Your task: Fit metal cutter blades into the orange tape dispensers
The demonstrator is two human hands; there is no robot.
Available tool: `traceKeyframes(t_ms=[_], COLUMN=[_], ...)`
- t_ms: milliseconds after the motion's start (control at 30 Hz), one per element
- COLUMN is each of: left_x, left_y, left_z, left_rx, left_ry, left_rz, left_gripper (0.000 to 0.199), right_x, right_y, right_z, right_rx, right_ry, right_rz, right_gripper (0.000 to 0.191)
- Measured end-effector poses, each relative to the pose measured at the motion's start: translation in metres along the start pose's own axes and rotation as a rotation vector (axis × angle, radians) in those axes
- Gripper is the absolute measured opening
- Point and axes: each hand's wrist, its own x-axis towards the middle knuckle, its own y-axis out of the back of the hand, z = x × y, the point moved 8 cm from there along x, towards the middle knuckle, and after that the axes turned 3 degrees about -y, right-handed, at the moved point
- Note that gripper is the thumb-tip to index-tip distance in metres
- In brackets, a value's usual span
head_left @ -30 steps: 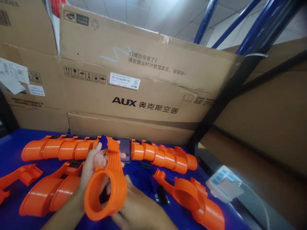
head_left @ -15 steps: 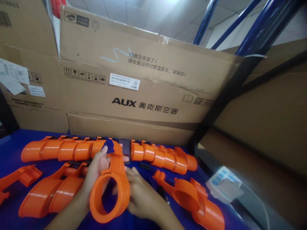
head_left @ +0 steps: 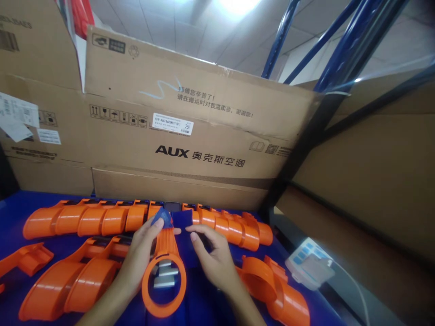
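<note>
And the right hand swings out toward the table's right edge, fingers loose; left hand still grips the orange ringed tool!

Head view: from above the flat blue worktop
Facing: forward-down, toward printed brown cardboard at far edge
Nearness: close

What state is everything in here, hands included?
Left hand: closed on orange holder.
Orange holder: held, ring end lowest, blue piece at top.
Right hand: open, thumb and forefinger apart.
Back-row holders: lined up.
Metal bars: side by side, seen through the ring.
Phone: dark, partly hidden.
Cardboard: upright.
Ceiling light: lit.
</note>
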Motion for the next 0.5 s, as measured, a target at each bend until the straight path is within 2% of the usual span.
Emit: traceKeyframes(t_ms=[67, 200, 333, 500], left_x=[0.0, -0.002, -0.001, -0.002], left_y=[-0.002, -0.002, 0.0, -0.004], left_z=[-0.004, -0.006, -0.008, -0.013], left_rx=[0.003, 0.026, 0.044, 0.011], left_ry=[0.026, 0.01, -0.032, -0.025], left_rz=[-0.018, -0.018, -0.006, -0.049], left_gripper=[0.051, 0.057, 0.054, 0.049], right_x=[0.002, 0.004, 0.001, -0.001], right_y=[-0.002, -0.012, -0.016, -0.018], right_z=[0.009, 0.027, 0.032, 0.032], right_rx=[0.11, 0.351, 0.371, 0.444], right_ry=[-0.045, -0.155, -0.219, -0.25], right_rz=[0.028, 0.016, 0.044, 0.043], right_gripper=[0.023, 0.052, 0.049, 0.047])
